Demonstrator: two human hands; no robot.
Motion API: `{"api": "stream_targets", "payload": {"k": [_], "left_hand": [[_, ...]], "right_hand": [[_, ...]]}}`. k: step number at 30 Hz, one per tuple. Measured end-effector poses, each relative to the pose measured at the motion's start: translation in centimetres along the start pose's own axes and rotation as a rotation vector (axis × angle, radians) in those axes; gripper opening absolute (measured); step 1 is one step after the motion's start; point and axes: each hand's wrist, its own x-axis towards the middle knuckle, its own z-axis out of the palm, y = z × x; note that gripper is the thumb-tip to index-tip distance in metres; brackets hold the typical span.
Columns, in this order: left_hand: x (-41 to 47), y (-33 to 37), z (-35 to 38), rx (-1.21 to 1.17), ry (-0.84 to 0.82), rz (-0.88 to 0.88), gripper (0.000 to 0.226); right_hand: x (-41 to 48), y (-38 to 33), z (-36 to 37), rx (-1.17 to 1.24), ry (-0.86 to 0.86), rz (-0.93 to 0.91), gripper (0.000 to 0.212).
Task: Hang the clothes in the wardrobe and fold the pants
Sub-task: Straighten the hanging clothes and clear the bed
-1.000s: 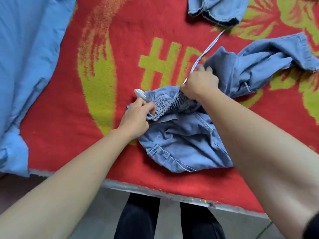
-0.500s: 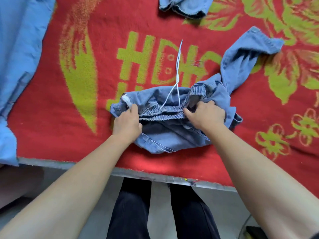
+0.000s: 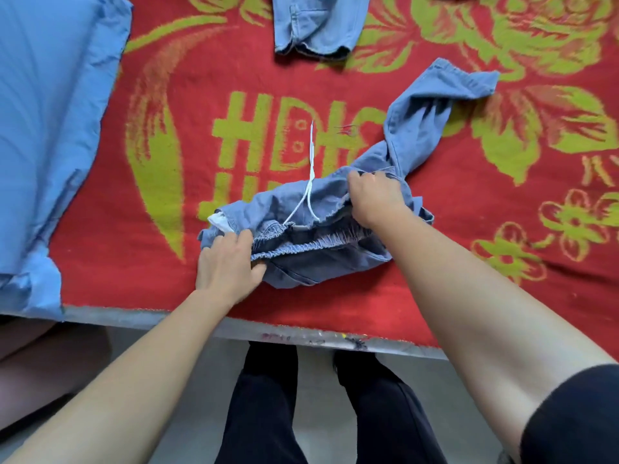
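Head view – blue pants lie bunched on a red blanket near the table's front edge, elastic waistband facing the person. No brand or tag text can be read on the pants; a white scrap at the left end is blank or too small to tell. Yellow-green letters "HD" are woven into the blanket just behind the pants; the next characters are unclear and partly covered.

Left hand grips the waistband's left end, fingers curled over it. Right hand grips the fabric at the right end, fingertips tucked in. Pants sit between both hands. White drawstring trails away over the letters. One leg twists off to the far right.

Another denim piece lies at the far edge, well apart – a blue sheet covers the left.
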Motion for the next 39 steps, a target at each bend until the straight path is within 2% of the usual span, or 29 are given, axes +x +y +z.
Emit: {"api": "stream_targets", "payload": {"k": [3,7,10,14,16,17,21,22,25,28,31,34,39], "left_hand": [[-0.5,-0.4,-3.5,-0.017,0.000,-0.012,0.026],[1.1,2.4,-13.4,0.060,0.090,0.060,0.024],[1.9,5.3,-23.4,0.105,0.125,0.091,0.024],[1.1,8.8,-37.5,0.082,0.236,0.160,0.019],[0.0,10.2,-44.4,0.069,0.317,0.188,0.025],[-0.7,11.0,-47.7,0.064,0.365,0.192,0.027],[-3.6,14.3,-58.3,-0.120,0.771,0.241,0.026],[-4.4,15.2,-60.0,-0.166,0.853,0.269,0.026],[-6.4,17.5,-64.2,-0.148,0.986,0.298,0.021],[-8.1,19.4,-67.1,-0.209,1.204,0.352,0.025],[-9.3,21.2,-69.1,-0.231,1.298,0.355,0.029],[-10.0,22.3,-70.6,-0.219,1.312,0.321,0.031],[-10.5,24.1,-72.0,-0.362,1.342,0.244,0.042]], "right_hand": [[-4.1,4.3,-2.1,0.161,-0.012,0.125,0.037],[-10.0,10.0,-9.3,0.299,-0.185,0.306,0.034],[-13.9,14.0,-17.2,0.593,-0.377,0.377,0.025],[-20.5,19.4,-29.5,0.771,-0.319,0.395,0.036],[-24.6,21.2,-36.2,0.879,-0.182,0.337,0.033],[-26.5,22.2,-39.3,0.961,-0.056,0.307,0.033],[-33.1,25.6,-48.5,1.269,0.718,0.257,0.029],[-34.3,26.3,-49.9,1.290,0.831,0.227,0.028],[-37.6,28.3,-52.8,1.289,1.022,0.222,0.028],[-40.7,29.2,-54.3,1.305,1.326,0.255,0.040],[-43.1,29.1,-55.2,1.285,1.407,0.222,0.035],[-44.0,29.6,-55.5,1.351,1.452,0.159,0.035],[-44.3,30.9,-55.4,1.379,1.631,0.142,0.025]]}}
